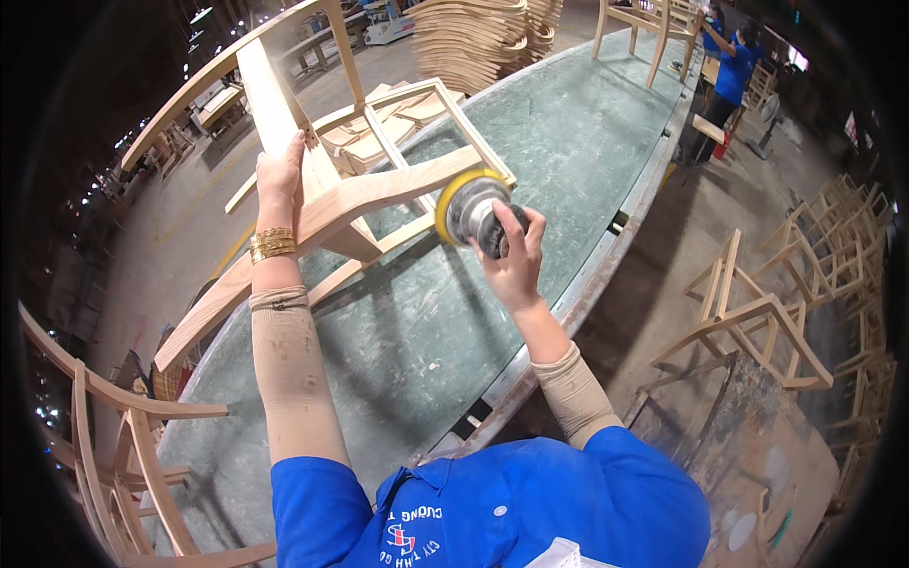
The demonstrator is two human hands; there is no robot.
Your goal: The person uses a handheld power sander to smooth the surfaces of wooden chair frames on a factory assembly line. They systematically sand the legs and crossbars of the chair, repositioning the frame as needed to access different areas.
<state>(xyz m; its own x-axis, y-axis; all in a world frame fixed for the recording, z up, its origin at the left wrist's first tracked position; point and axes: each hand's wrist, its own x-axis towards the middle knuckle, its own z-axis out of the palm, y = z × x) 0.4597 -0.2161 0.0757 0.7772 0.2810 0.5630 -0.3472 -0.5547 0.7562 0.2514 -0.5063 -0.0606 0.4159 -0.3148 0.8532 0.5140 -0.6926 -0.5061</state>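
A pale wooden chair frame [379,194] lies tipped over on the green worktable [426,331], its legs and rails sticking out to the left and away from me. My left hand [280,175] is closed around a wide rail of it, near the joint with a curved leg. In my right hand [514,260] is a round power sander [473,208] with a yellow rim around its pad. The pad stands on edge at the end of the curved leg, touching or very close to it. Some of my right fingers wrap over the sander's dark, dusty body.
Another wooden chair [142,445] stands at the near left, and one more [653,38] is at the table's far end. Stacked curved wooden parts [473,43] rise behind the table. Chair frames [748,322] crowd the floor at right. Co-workers in blue [734,71] stand at far right.
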